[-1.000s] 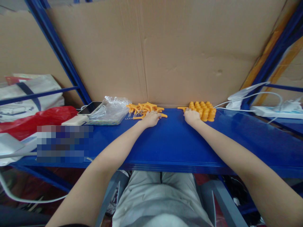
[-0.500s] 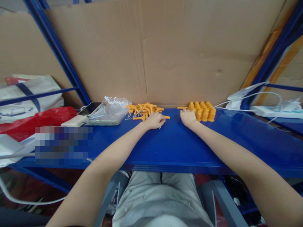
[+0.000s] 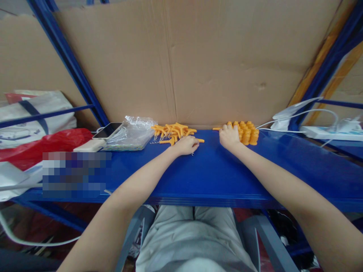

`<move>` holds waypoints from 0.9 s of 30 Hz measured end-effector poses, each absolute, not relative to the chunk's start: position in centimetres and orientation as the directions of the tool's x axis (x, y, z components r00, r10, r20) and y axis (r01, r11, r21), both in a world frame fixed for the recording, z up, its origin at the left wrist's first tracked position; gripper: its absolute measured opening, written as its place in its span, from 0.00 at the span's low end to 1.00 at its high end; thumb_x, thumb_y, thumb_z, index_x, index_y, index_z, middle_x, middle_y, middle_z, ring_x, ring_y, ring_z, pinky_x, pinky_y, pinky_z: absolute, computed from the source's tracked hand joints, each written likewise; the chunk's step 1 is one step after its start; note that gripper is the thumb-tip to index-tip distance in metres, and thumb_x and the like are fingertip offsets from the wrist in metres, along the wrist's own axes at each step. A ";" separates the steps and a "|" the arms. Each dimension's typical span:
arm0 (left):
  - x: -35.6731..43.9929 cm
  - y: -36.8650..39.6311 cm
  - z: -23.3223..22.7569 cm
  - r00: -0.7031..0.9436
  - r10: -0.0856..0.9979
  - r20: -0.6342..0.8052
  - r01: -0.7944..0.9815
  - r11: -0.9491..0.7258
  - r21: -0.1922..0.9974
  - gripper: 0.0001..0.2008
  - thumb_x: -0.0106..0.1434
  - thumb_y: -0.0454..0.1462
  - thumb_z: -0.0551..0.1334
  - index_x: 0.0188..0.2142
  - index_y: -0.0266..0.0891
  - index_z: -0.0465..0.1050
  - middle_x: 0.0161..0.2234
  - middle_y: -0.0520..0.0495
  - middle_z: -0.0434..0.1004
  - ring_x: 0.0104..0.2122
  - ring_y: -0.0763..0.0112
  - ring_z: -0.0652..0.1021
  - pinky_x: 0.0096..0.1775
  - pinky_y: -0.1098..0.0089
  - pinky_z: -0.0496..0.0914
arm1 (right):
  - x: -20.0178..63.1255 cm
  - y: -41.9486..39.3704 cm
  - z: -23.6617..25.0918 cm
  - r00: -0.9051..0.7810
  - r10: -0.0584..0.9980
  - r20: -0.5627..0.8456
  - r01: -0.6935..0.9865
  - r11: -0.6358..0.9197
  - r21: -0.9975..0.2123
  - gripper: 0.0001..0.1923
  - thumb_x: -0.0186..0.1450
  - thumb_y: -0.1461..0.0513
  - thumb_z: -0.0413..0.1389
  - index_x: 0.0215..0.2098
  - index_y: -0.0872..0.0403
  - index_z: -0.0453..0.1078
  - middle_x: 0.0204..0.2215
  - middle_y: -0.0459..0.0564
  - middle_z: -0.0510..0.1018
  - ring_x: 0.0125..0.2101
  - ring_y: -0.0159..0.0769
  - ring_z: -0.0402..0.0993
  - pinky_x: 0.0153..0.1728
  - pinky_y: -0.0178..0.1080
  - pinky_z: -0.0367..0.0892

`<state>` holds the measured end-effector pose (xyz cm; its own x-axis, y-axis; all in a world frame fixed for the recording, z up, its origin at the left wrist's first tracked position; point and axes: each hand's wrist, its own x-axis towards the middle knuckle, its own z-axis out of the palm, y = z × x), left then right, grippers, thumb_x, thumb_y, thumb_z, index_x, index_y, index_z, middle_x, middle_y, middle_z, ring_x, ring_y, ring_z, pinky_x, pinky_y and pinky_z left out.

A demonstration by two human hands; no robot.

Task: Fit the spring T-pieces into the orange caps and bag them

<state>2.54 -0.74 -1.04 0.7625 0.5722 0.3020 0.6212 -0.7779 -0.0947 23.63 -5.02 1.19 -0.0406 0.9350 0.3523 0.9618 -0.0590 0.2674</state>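
My left hand (image 3: pixel 187 146) is closed in a pinch at the front of a loose heap of orange branched plastic pieces (image 3: pixel 178 129). From its fingers an orange plastic piece (image 3: pixel 201 141) pokes out to the right, mostly hidden by the hand. A tiny curl of wire shows below the palm. My right hand (image 3: pixel 229 137) curls over the left end of a tight block of upright orange plastic pieces (image 3: pixel 247 133), gripping one that its fingers largely hide. Just left of those fingers, an orange stick end (image 3: pixel 216 129) lies near the cardboard.
Thin coiled wires (image 3: pixel 156 139) lie by the heap. Left of it are a clear plastic bag (image 3: pixel 132 136), a phone (image 3: pixel 109 130), a white box (image 3: pixel 90 145) and a red bag (image 3: pixel 61 141). Cardboard (image 3: pixel 198 64) backs the blue shelf (image 3: pixel 195 177). A power strip (image 3: pixel 334 133) sits at right.
My right hand has moved slightly right and up, onto the left end of the upright orange pieces. My left hand has stayed nearly still with its orange piece.
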 end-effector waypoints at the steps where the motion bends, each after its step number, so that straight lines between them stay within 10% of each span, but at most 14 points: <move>1: 2.6 -0.8 -1.0 0.758 0.581 0.296 0.628 -0.773 -0.090 0.13 0.69 0.35 0.55 0.38 0.36 0.80 0.39 0.39 0.82 0.40 0.59 0.81 0.46 0.59 0.75 | 24.0 -4.9 1.2 -0.020 0.928 0.372 0.961 -0.085 0.265 0.23 0.70 0.71 0.42 0.54 0.64 0.75 0.52 0.69 0.77 0.56 0.54 0.69 0.57 0.54 0.56; 13: 1.9 -0.2 -1.1 0.742 0.596 0.307 0.648 -0.754 -0.105 0.19 0.64 0.27 0.53 0.49 0.36 0.79 0.48 0.37 0.78 0.52 0.55 0.77 0.53 0.56 0.72 | 28.3 -3.7 1.6 0.188 0.935 0.301 0.974 -0.218 0.067 0.25 0.66 0.66 0.49 0.61 0.62 0.66 0.50 0.67 0.76 0.54 0.56 0.70 0.52 0.57 0.61; 19: 1.5 -0.1 -1.2 0.711 0.679 0.184 0.698 -0.713 -0.065 0.31 0.64 0.26 0.51 0.65 0.45 0.67 0.56 0.40 0.75 0.57 0.56 0.75 0.57 0.55 0.70 | 27.9 -4.3 2.2 0.169 0.930 0.326 0.972 -0.212 0.101 0.22 0.66 0.66 0.49 0.57 0.62 0.68 0.49 0.68 0.78 0.54 0.57 0.71 0.52 0.57 0.60; 27: 1.8 -1.1 -0.3 0.659 0.738 0.144 0.752 -0.651 -0.104 0.25 0.69 0.31 0.50 0.62 0.44 0.71 0.54 0.38 0.75 0.54 0.54 0.77 0.55 0.57 0.71 | 24.6 -5.3 2.3 -0.006 0.947 0.320 0.994 -0.028 0.101 0.21 0.67 0.62 0.51 0.56 0.63 0.68 0.48 0.69 0.80 0.51 0.58 0.75 0.53 0.56 0.60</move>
<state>1.80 -1.06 -0.28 0.6592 0.7381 0.1437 0.7518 -0.6512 -0.1035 24.64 -5.33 2.28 -0.0059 0.9473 0.3204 0.9945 -0.0280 0.1010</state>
